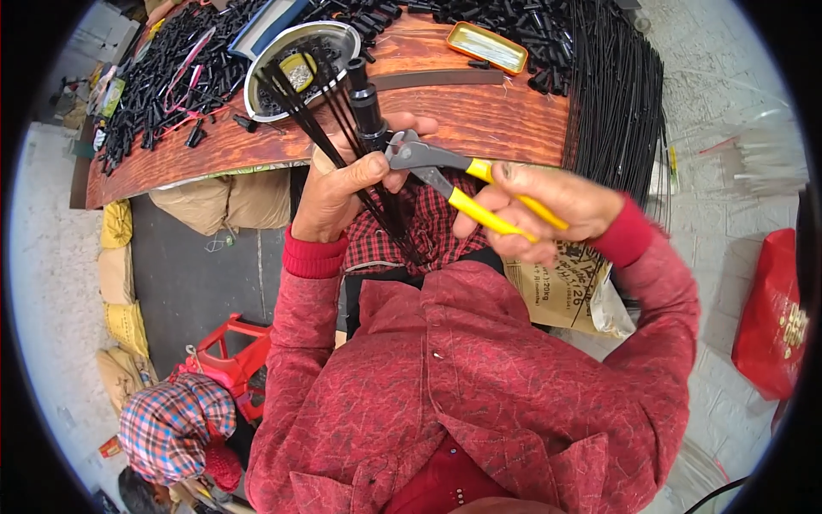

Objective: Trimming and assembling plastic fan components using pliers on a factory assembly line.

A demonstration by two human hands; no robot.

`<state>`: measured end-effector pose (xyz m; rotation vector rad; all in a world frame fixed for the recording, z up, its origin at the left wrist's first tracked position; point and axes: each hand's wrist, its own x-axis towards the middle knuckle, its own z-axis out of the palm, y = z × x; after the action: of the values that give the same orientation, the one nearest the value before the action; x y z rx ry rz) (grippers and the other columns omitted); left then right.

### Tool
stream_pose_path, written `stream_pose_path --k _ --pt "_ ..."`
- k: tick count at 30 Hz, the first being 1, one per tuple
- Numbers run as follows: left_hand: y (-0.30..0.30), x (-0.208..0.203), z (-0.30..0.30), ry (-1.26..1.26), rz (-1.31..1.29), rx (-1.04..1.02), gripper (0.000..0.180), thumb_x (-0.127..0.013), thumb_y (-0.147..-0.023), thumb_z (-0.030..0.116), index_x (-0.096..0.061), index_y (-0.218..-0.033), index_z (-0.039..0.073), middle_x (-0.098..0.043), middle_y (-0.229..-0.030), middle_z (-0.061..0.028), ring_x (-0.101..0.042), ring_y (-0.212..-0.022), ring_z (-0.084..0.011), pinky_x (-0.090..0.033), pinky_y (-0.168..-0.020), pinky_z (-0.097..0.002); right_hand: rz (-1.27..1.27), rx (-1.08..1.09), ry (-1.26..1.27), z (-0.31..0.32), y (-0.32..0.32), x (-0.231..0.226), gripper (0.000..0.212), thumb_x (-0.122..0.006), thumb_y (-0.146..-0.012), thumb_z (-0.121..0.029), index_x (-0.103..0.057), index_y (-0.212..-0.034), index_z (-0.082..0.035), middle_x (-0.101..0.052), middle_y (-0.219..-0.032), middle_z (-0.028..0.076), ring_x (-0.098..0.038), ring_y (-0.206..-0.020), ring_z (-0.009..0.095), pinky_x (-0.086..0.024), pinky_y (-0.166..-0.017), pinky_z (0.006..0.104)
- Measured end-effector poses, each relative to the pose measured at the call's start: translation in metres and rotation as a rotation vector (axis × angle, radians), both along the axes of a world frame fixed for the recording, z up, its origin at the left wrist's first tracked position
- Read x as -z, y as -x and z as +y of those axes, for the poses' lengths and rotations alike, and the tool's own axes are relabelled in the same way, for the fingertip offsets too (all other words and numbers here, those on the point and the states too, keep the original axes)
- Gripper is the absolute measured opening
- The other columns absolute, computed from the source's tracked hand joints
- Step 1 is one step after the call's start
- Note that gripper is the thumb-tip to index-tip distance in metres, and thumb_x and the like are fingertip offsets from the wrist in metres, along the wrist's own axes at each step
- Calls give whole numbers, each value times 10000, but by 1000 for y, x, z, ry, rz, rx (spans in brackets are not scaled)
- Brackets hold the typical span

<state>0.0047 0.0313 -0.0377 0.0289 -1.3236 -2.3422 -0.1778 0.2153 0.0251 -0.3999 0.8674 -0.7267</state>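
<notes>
My left hand [328, 197] is closed around a bundle of thin black rods [387, 221], which fan out above and below the fist. In the same hand stands a stepped black tubular fitting [366, 107], roughly upright. My right hand [556, 204] grips pliers [421, 156] by their yellow handles. Their grey jaws meet the lower end of the fitting, close to my left fingertips. Whether the jaws bite on a rod or on the fitting I cannot tell. Both hands are held in front of the table's near edge, above a red-and-black checked cloth [377, 244].
Past my hands is a curved reddish wooden table [505, 120]. It bears a white-rimmed bowl [251, 92], a yellow tin [488, 49], heaped black fittings [163, 86] and long black rods [612, 111]. A red stool [235, 351] and another person in a checked hood [175, 420] are lower left.
</notes>
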Motion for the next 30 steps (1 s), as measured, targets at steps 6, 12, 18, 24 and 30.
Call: stream_pose_path --k 6,12,18,24,30 --pt "-1 3 1 -39 3 3 392 -648 -885 183 -569 -1214 -16 -629 -1182 -206 -492 -660 -90 -432 -623 -238 128 20 86 -5 -4 12 839 -243 -932 -709 -580 -1065 48 -477 -594 18 -386 -428 78 -335 -395 214" --pt "-1 7 -1 -46 14 0 379 -637 -894 165 -561 -1217 -17 -626 -1184 -215 -496 -664 -91 -429 -619 -236 255 68 107 -1 -17 4 780 -256 -945 -686 -562 -909 30 -406 -542 -13 -326 -387 55 -293 -361 213" --pt "6 9 2 -30 67 -59 429 -630 -923 261 -545 -1235 -21 -597 -1218 -240 -474 -652 -86 -417 -610 -227 633 95 354 -2 -13 9 625 -325 -999 -553 -584 -981 16 -485 -587 -11 -397 -416 44 -334 -390 190" --pt "14 12 -1 -53 147 -55 517 -566 -957 382 -513 -1257 -36 -571 -1241 -254 -463 -641 -66 -397 -576 -213 725 49 335 -5 -6 -2 389 -502 -994 -366 -591 -1053 9 -555 -650 -11 -487 -470 28 -400 -444 177" --pt "13 10 -3 -22 120 -75 531 -514 -980 400 -505 -1241 -61 -595 -1181 -227 -464 -630 -58 -394 -564 -214 713 38 416 -13 -1 -5 360 -521 -989 -332 -576 -1159 -20 -629 -812 14 -549 -576 31 -439 -523 175"
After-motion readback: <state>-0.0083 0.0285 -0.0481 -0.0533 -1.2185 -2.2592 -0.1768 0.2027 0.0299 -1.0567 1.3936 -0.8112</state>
